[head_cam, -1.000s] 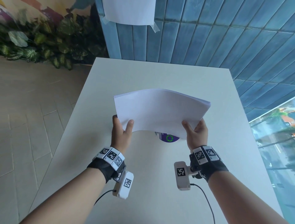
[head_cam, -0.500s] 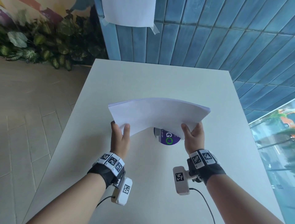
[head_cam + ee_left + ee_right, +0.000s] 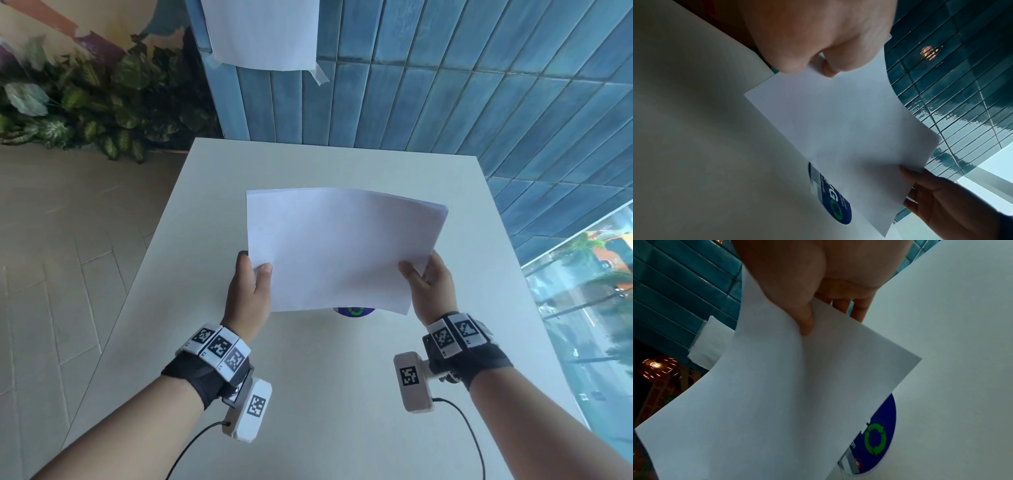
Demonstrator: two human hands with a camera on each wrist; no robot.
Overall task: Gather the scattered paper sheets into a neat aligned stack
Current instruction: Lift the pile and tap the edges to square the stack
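Note:
A stack of white paper sheets [image 3: 339, 250] is held up above the white table [image 3: 308, 377], bowed slightly across its width. My left hand [image 3: 251, 284] pinches its left edge, thumb on top and fingers underneath. At the right edge my right hand [image 3: 426, 279] grips it the same way. The left wrist view shows the paper stack [image 3: 849, 129] from below with my left hand [image 3: 824, 53] at its corner and my right hand [image 3: 941, 199] at the far corner. In the right wrist view my right hand [image 3: 813, 305] pinches the sheets [image 3: 766, 394].
A round blue sticker [image 3: 354, 311] with a green recycling mark sits on the table under the stack. One white sheet [image 3: 263, 31] is taped to the blue tiled wall behind the table. Plants [image 3: 85, 102] line the floor to the left. A window [image 3: 589, 308] is at right.
Both hands have raised and tilted the stack so its face turns more toward me; it now covers most of the blue sticker. The grips are unchanged.

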